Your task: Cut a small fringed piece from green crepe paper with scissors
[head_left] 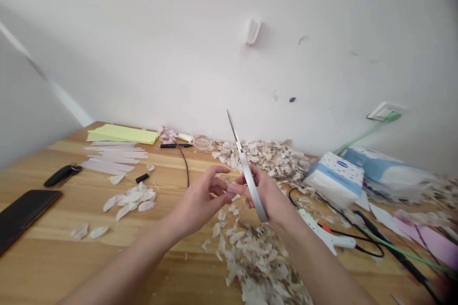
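My left hand is closed, thumb against fingertips, on a small pale petal-like piece over the middle of the table. My right hand meets it there and holds a pair of scissors, its blades pointing up and away. The right fingertips also seem to touch the piece; what they grip is partly hidden. Below the hands spreads a heap of dry, curled cream petal-like pieces. To the left lies a smaller group of paler pieces, with two more pieces nearer me.
Against the wall lies another dry heap. Paper strips, yellow paper, a black pen and a phone lie leftward. On the right are a tissue pack, a white glue gun and cables.
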`<state>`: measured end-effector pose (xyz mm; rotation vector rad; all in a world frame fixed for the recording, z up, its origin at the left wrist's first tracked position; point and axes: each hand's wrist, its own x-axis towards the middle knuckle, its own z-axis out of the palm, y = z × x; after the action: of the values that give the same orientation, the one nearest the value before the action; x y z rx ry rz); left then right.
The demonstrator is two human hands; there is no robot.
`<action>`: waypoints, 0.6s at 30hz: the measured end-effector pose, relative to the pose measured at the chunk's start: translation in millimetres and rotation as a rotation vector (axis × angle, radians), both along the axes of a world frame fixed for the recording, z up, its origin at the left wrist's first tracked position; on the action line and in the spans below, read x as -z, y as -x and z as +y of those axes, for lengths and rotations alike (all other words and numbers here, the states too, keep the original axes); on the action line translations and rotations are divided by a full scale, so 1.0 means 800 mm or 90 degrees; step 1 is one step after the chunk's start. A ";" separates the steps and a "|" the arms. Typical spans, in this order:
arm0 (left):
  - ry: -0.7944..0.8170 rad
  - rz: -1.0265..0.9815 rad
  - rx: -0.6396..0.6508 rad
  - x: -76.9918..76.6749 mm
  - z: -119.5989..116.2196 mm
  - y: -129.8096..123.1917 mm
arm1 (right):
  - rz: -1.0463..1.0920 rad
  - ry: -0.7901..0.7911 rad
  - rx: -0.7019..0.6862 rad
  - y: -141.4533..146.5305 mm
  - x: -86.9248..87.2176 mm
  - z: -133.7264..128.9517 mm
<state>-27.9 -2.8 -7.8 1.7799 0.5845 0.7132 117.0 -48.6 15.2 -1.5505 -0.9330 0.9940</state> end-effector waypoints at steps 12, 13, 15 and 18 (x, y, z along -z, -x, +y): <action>-0.270 0.187 0.017 0.106 0.078 -0.055 | -0.051 -0.084 0.146 -0.076 -0.015 -0.007; -0.287 0.188 0.039 0.109 0.066 -0.063 | -0.055 -0.089 0.155 -0.080 -0.017 -0.008; -0.312 0.189 0.092 0.112 0.034 -0.073 | -0.059 -0.095 0.169 -0.084 -0.019 -0.011; -0.323 0.195 0.138 0.115 -0.010 -0.074 | -0.057 -0.093 0.175 -0.086 -0.025 -0.013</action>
<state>31.2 -10.4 -99.7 2.4105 0.4209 0.4632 186.0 -58.8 35.1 -1.5587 -0.8076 0.6527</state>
